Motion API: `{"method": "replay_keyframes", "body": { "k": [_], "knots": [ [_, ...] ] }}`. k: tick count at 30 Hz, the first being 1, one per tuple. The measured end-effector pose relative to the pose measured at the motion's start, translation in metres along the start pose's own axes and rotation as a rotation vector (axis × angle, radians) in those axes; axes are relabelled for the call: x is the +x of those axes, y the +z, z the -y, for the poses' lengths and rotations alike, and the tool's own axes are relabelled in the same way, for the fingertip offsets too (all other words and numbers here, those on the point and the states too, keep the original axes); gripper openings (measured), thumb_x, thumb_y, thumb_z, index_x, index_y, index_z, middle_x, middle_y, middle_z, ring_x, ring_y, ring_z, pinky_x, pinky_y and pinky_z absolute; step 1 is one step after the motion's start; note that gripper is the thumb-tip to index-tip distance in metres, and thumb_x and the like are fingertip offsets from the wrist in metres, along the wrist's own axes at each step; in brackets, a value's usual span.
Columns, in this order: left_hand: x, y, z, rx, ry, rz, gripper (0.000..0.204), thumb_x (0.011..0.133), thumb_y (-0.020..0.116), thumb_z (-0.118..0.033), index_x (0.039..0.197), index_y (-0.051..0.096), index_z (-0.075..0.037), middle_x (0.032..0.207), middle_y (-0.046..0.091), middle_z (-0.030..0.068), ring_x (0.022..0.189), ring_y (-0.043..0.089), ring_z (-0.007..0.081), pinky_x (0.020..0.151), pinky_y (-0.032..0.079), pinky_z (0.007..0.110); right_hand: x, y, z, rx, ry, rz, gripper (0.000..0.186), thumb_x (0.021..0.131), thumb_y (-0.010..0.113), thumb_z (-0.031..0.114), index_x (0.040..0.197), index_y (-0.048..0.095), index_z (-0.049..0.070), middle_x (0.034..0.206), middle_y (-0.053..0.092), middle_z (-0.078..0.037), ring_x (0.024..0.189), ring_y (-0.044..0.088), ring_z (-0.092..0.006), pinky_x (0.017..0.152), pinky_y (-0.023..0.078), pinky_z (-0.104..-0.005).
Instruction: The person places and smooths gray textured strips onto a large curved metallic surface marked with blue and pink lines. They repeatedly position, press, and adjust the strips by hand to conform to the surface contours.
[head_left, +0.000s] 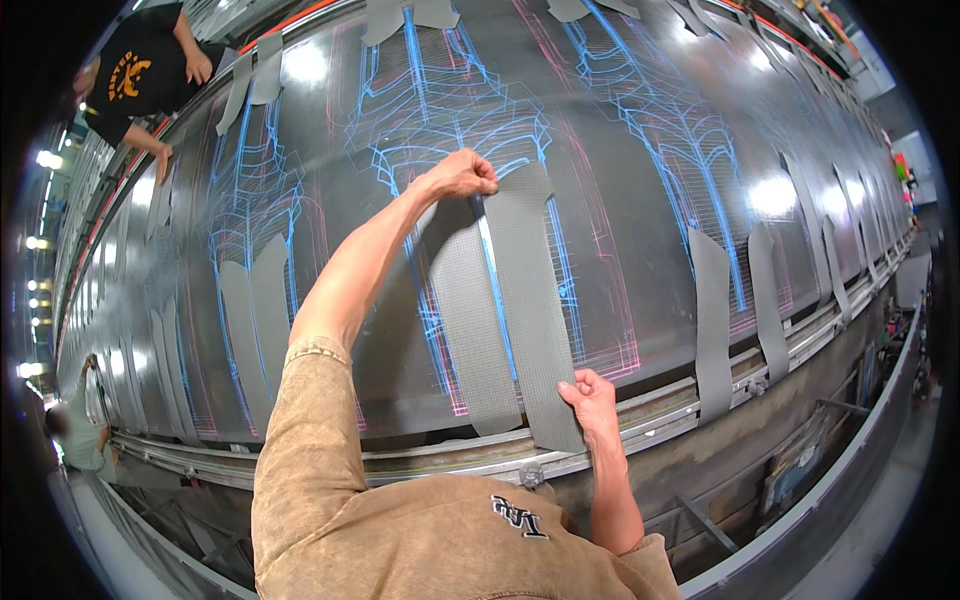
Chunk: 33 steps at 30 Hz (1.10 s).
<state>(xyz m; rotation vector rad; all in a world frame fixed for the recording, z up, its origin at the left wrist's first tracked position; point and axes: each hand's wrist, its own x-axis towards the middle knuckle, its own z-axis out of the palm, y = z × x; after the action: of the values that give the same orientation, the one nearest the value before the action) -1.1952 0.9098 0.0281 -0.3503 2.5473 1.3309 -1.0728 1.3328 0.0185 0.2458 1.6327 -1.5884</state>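
Note:
A long grey fabric panel (530, 310) with a fine grid texture lies in front of me, its lower end over the metal rail at the table's near edge. My left hand (463, 175) is closed in a pinch at the panel's far left corner. At its lower right edge, my right hand (592, 403) grips the same panel between thumb and fingers. Just left of it rests a similar grey panel (465, 310), with the shadow of my left arm falling beside it. Blue and pink pattern lines run over the dark table (390, 370) under both panels.
More grey panels (712, 320) lie along the table on both sides and at the far edge. A metal rail (650, 420) borders the near side. A person in a black shirt (140, 75) leans over the far left edge; another person (82, 440) stands at lower left.

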Motion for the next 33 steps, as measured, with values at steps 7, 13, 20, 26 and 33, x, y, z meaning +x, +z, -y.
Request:
{"method": "replay_keyframes", "body": {
  "k": [7, 13, 20, 26, 33],
  "knots": [
    [0.005, 0.0, 0.014, 0.045, -0.042, -0.101, 0.015, 0.075, 0.078, -0.016, 0.087, 0.075, -0.006, 0.078, 0.07, 0.0062, 0.076, 0.064, 0.0169, 0.072, 0.05, 0.033, -0.008, -0.01, -0.024, -0.041, -0.025, -0.111, 0.012, 0.086, 0.07, 0.003, 0.094, 0.062, -0.001, 0.08, 0.069, -0.006, 0.067, 0.062, -0.0093, 0.064, 0.05, -0.0238],
    [0.014, -0.003, 0.014, 0.035, -0.142, -0.114, 0.013, 0.069, 0.081, -0.014, 0.078, 0.075, -0.006, 0.074, 0.071, 0.0056, 0.074, 0.065, 0.0168, 0.071, 0.051, 0.033, -0.015, -0.003, -0.03, 0.049, -0.033, -0.136, 0.011, 0.085, 0.072, 0.003, 0.09, 0.062, 0.0, 0.077, 0.069, -0.005, 0.066, 0.061, -0.0075, 0.062, 0.049, -0.0222],
    [0.022, 0.0, 0.019, 0.054, -0.158, -0.151, 0.018, 0.063, 0.084, -0.015, 0.077, 0.075, -0.007, 0.077, 0.071, 0.0087, 0.076, 0.066, 0.0201, 0.072, 0.053, 0.036, -0.02, 0.002, -0.032, -0.062, -0.153, -0.226, 0.013, 0.085, 0.072, 0.003, 0.085, 0.059, 0.003, 0.066, 0.058, 0.003, 0.057, 0.046, -0.0018, 0.053, 0.036, -0.0191],
    [0.017, -0.003, 0.007, 0.044, -0.178, -0.139, 0.011, 0.067, 0.082, -0.01, 0.076, 0.076, -0.006, 0.078, 0.073, 0.0064, 0.078, 0.067, 0.0167, 0.075, 0.053, 0.035, -0.022, 0.006, -0.03, -0.156, -0.184, -0.286, 0.018, 0.084, 0.073, 0.002, 0.084, 0.055, 0.005, 0.062, 0.052, 0.007, 0.055, 0.039, -0.0003, 0.051, 0.03, -0.0189],
    [0.019, -0.006, 0.011, 0.05, -0.18, -0.137, 0.014, 0.066, 0.083, -0.012, 0.076, 0.076, -0.006, 0.079, 0.072, 0.0066, 0.078, 0.066, 0.0172, 0.076, 0.052, 0.035, -0.023, 0.005, -0.032, -0.125, -0.185, -0.265, 0.018, 0.083, 0.072, 0.001, 0.083, 0.055, 0.005, 0.062, 0.052, 0.007, 0.056, 0.039, -0.0002, 0.051, 0.029, -0.0189]
  ]
}}
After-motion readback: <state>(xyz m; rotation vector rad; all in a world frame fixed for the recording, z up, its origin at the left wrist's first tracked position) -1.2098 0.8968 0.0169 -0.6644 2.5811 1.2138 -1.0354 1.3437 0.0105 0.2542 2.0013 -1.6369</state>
